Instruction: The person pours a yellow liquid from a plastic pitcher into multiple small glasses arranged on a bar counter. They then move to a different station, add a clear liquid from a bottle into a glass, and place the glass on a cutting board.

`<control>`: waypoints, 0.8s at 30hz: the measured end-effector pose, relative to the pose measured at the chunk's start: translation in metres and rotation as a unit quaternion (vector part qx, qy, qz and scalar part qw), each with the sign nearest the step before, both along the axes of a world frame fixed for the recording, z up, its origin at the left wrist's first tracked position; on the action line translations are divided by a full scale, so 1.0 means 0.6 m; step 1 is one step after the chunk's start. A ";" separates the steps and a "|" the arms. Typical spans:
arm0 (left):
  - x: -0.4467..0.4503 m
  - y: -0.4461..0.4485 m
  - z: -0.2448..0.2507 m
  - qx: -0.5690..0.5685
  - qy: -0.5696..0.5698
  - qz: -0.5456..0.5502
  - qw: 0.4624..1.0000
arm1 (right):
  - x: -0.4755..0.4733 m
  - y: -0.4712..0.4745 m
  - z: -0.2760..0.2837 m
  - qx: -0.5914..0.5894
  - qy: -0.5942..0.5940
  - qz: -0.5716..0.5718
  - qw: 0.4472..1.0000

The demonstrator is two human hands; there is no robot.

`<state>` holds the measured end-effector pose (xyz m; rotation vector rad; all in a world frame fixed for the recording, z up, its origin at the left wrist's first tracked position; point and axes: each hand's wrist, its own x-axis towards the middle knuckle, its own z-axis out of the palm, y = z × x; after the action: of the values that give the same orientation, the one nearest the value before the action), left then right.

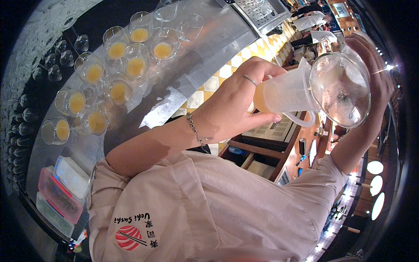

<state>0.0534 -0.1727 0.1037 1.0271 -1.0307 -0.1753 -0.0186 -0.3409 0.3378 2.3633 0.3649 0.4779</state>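
My left hand (240,86), with a ring and a chain bracelet, grips a translucent plastic measuring jug (288,90) with orange liquid in its base. The jug's mouth faces a clear glass (340,90), whose round rim points towards the camera. My right hand (378,73) is around the far side of that glass, partly hidden by it. On the metal counter (183,82) at the left stand several stemmed glasses (93,72) with orange liquid. Near its far end, a stemmed glass (191,28) shows no orange liquid.
Plastic containers (60,196), one with red edges, lie by my left side. More glasses (67,58) are at the far left. A perforated metal tray (262,13) is at the top. Wooden drawers (258,149) stand beyond my arms. People (309,21) are in the background.
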 end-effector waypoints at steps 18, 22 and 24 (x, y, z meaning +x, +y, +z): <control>-0.001 0.007 -0.003 0.024 0.008 -0.007 1.000 | 0.007 0.037 0.020 -0.065 0.023 -0.007 0.998; -0.001 0.010 -0.005 0.019 0.015 -0.013 1.000 | 0.013 0.042 0.027 -0.077 0.030 -0.011 0.996; -0.001 0.012 -0.006 0.012 0.011 -0.007 1.000 | 0.017 0.041 0.032 -0.085 0.025 -0.009 0.996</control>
<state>0.0529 -0.1656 0.0999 1.0369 -1.0182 -0.2101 -0.0082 -0.3161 0.3571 2.2141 0.3918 0.3638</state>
